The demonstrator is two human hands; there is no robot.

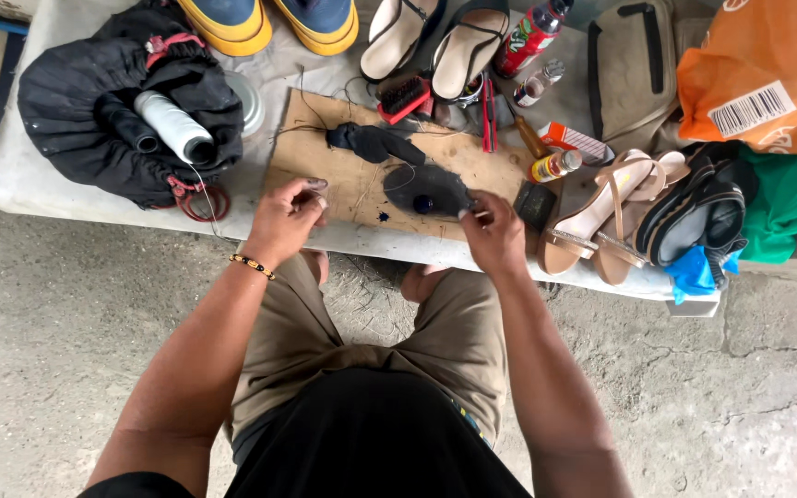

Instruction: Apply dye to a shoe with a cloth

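My left hand (286, 217) hovers over the near left corner of a wooden board (325, 166), fingers pinched together, apparently on a thin thread that I cannot clearly trace. My right hand (493, 232) is closed at the board's near right edge, pinching something small and pale, too small to identify, beside a dark oval shoe sole piece (424, 189). A black cloth scrap (371, 143) lies on the board behind the sole. A spool of white thread (173, 125) rests on a black bag (103, 101) to the left.
On the white bench (20, 175) lie yellow-soled shoes (232, 23), beige sandals (435, 41), a red brush (403, 95), bottles (529, 39), tan strappy sandals (601, 217), black sandals (698, 212), an orange bag (767, 65) and green cloth (795, 198). Concrete floor lies below my knees.
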